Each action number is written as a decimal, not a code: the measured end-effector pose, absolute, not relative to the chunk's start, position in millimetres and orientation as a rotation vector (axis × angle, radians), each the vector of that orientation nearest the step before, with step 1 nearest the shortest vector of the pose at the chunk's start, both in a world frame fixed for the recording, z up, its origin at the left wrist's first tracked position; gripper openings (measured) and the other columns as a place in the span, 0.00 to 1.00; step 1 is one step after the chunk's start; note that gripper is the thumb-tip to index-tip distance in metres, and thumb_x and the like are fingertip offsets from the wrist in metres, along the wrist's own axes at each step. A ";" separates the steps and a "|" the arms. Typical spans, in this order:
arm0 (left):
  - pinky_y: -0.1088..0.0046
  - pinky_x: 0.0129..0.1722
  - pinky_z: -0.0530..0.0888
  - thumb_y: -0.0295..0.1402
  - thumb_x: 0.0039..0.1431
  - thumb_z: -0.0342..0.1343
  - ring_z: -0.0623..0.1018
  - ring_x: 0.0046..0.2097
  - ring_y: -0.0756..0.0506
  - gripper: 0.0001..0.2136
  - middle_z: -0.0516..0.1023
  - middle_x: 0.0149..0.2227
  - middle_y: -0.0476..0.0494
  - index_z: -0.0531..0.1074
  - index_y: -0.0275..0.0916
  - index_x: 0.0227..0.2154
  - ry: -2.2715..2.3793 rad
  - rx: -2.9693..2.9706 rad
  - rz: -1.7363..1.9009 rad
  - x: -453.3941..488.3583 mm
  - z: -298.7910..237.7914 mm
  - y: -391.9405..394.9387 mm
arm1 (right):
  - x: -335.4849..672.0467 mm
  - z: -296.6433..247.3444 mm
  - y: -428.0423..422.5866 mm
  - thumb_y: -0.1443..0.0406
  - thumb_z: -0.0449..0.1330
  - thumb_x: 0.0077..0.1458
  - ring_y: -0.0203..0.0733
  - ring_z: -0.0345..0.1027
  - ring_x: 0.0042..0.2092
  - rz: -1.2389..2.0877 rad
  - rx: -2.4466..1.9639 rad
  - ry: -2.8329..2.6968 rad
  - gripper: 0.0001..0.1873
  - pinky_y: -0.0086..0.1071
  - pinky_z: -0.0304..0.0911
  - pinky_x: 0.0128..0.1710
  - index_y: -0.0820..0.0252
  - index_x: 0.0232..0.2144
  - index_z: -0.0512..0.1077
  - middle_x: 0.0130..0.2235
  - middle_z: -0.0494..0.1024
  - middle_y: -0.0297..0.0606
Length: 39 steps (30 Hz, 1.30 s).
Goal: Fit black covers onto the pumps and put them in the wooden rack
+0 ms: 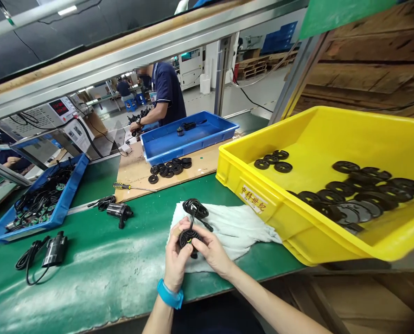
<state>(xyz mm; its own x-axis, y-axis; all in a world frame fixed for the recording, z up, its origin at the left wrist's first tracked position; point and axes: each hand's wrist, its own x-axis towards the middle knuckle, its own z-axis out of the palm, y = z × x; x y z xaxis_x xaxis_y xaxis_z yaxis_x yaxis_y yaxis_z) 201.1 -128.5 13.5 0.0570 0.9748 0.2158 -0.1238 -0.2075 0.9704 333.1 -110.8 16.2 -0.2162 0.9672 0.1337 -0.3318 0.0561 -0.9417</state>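
Both hands, left hand (175, 260) and right hand (210, 253), fingers clamped on pump (189, 239). Cable (195, 208) coiled just beyond fingers; could snag, jerking pump loose.

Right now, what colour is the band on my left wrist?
Bright blue: the wristband on the left hand shows best in the head view.

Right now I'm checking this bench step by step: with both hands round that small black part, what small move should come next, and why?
Probably reach the right hand to the yellow bin for one black disc. Both hands, the left hand included, cup a small black pump body over the white cloth, its coiled cable trailing, and no disc shows on it.
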 end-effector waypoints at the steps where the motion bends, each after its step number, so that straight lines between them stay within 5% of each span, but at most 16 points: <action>1: 0.55 0.67 0.60 0.43 0.63 0.57 0.66 0.65 0.36 0.19 0.71 0.62 0.39 0.74 0.42 0.54 0.969 1.273 1.394 202.3 12.8 -128.0 | 330.9 17.2 -110.8 0.50 0.63 0.58 0.52 0.65 0.62 1.410 -0.779 -1.180 0.23 0.48 0.55 0.66 0.50 0.53 0.77 0.59 0.74 0.41; 16: 0.53 0.66 0.63 0.39 0.66 0.55 0.71 0.62 0.37 0.12 0.76 0.56 0.38 0.80 0.40 0.44 1.136 1.219 1.523 219.2 7.9 -123.4 | 329.6 13.7 -106.5 0.47 0.62 0.57 0.56 0.68 0.59 1.418 -0.875 -1.079 0.22 0.53 0.55 0.65 0.49 0.48 0.80 0.55 0.78 0.41; 28: 0.53 0.67 0.59 0.47 0.63 0.58 0.66 0.65 0.36 0.21 0.71 0.61 0.36 0.75 0.41 0.53 1.119 1.422 1.332 200.8 12.9 -115.1 | 324.7 27.8 -105.3 0.46 0.62 0.56 0.52 0.72 0.55 1.368 -0.816 -1.027 0.25 0.47 0.60 0.63 0.53 0.48 0.80 0.51 0.80 0.42; 33: 0.50 0.68 0.57 0.40 0.53 0.67 0.58 0.69 0.34 0.32 0.56 0.68 0.36 0.66 0.46 0.61 1.113 1.717 1.206 184.8 25.5 -102.7 | 314.3 36.8 -90.8 0.45 0.66 0.50 0.54 0.74 0.51 1.445 -0.908 -0.855 0.27 0.49 0.63 0.60 0.57 0.44 0.82 0.48 0.82 0.44; 39: 0.50 0.62 0.66 0.30 0.55 0.64 0.70 0.60 0.36 0.30 0.68 0.58 0.37 0.66 0.46 0.61 1.302 1.897 1.346 187.9 22.8 -98.2 | 307.5 38.0 -76.8 0.44 0.66 0.49 0.53 0.74 0.46 1.446 -1.004 -0.839 0.28 0.44 0.70 0.50 0.60 0.40 0.82 0.42 0.83 0.43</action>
